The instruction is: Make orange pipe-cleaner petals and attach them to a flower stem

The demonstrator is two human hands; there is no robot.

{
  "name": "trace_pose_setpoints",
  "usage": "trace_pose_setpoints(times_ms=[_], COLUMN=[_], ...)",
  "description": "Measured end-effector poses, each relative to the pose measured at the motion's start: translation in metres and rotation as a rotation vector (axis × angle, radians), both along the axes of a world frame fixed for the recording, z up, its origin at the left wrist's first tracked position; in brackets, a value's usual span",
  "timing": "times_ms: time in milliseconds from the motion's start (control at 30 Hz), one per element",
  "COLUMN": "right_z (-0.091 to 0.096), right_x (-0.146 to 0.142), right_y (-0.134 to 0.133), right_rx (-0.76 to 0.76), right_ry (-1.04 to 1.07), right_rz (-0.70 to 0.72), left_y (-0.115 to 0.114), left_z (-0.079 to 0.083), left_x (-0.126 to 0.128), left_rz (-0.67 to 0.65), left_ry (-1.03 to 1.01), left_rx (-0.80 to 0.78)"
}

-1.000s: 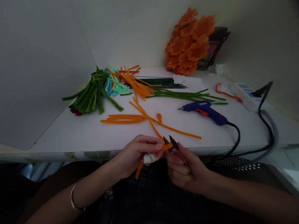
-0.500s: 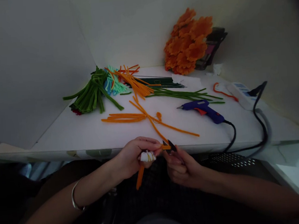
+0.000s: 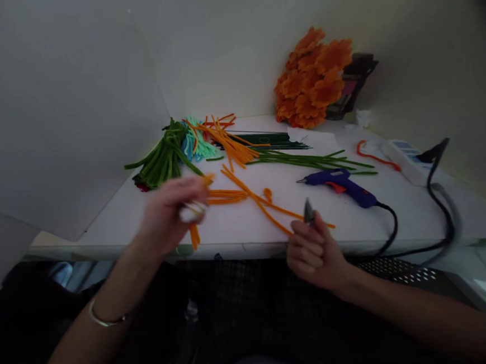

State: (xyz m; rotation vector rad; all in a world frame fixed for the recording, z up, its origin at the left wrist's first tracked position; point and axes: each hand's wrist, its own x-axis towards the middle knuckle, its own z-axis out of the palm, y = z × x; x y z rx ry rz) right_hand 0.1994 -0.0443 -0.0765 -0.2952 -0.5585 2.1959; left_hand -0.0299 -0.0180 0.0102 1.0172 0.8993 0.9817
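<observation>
Far right on the surface (image 3: pixel 115 220), a bunch of orange flowers (image 3: pixel 313 81) leans against a dark holder (image 3: pixel 355 80), and what's in it is too dim to tell. Nearer in, the left hand (image 3: pixel 167 213) is up over the near-left part of the surface, blurred, fingers curled around a small white roll (image 3: pixel 190 210). An orange pipe cleaner (image 3: pixel 194 236) runs through the grip, one end poking out above the fingers, the other hanging below. The right hand (image 3: pixel 313 252) sits at the near edge, well apart from the left, balled into a fist around the snips (image 3: pixel 308 210), grey tip standing up out of the top. Just beyond it, loose orange strands (image 3: pixel 252 195) cross the middle, and the blue glue gun (image 3: pixel 339 179) lies to the right. Green stems (image 3: pixel 308 159) lie behind it, a green bundle (image 3: pixel 161 160) at far left, a white power strip (image 3: pixel 405 155) at the right.
</observation>
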Motion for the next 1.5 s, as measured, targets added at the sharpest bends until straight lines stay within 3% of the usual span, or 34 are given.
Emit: trace_pose_setpoints(times_ms=[167,333,467,867,1067,1367,1500], right_z=[0.011,0.023,0.026,0.021,0.019,0.025,0.028], right_x=[-0.002,-0.001,-0.002,0.0,-0.001,-0.007,-0.007], right_y=[0.006,0.006,0.004,0.004,0.002,-0.007,-0.009], right_rx=[0.022,0.032,0.062,-0.012,0.002,-0.007,0.019], right_ry=[-0.16,-0.42,-0.482,-0.424,-0.37,-0.242,-0.216], right_rz=[0.115,0.215,0.245,0.315,0.325,0.317,0.342], left_y=[0.006,0.0,-0.002,-0.003,-0.005,-0.01,-0.011], left_z=[0.0,-0.01,-0.012,-0.016,-0.015,-0.034,-0.032], left_x=[0.008,0.02,0.02,0.023,0.026,0.031,0.031], left_rz=[-0.149,-0.29,-0.33,-0.341,-0.446,-0.516,-0.53], left_ry=[0.244,0.289,0.271,0.243,0.233,0.202,0.205], left_rx=[0.077,0.097,0.087,0.109,0.117,0.113,0.17])
